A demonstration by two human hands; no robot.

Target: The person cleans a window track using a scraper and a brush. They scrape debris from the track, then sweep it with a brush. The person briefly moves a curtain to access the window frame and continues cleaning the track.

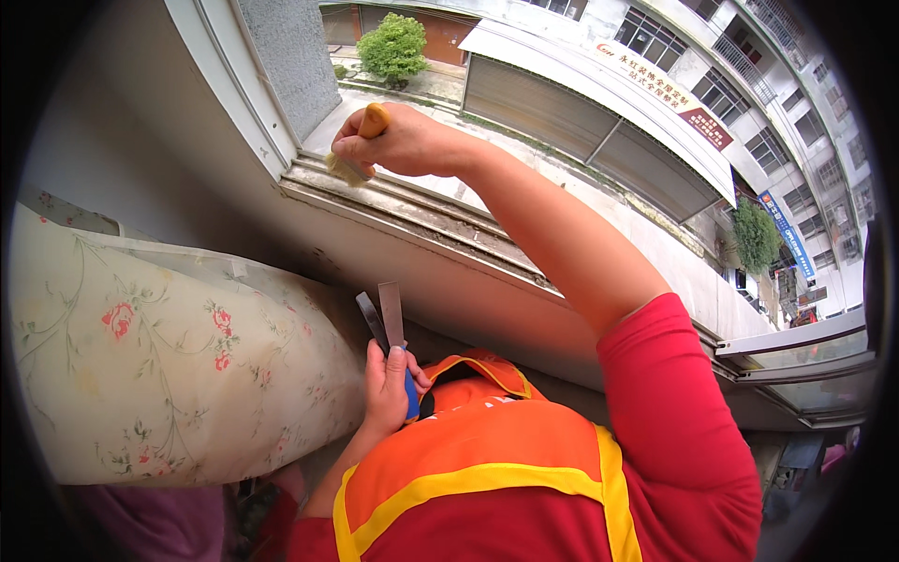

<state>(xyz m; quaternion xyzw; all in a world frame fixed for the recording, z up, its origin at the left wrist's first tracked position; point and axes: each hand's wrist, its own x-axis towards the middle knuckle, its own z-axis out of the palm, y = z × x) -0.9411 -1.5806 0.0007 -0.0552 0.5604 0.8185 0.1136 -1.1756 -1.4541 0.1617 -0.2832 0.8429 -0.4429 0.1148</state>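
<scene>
My right hand (411, 140) grips a paintbrush with a yellow-orange handle (374, 121). The brush's pale bristles (344, 171) point down at the left end of a dirty sliding-window track (449, 218); contact cannot be made out. Lower down, in front of an orange apron (484, 435) with yellow edging, my left hand (388, 386) holds two tools upright. One is a flat metal scraper (391, 312); the other is a narrow dark tool (369, 314). A blue handle (411, 393) shows below the fingers, and the lower ends of the tools are partly hidden.
Left of me is a table with a floral plastic cover (175, 351), close to the wall below the sill. The white window frame (242, 77) rises at the left, and sliding sashes (808, 351) stand at the right. Outside lie a street and buildings.
</scene>
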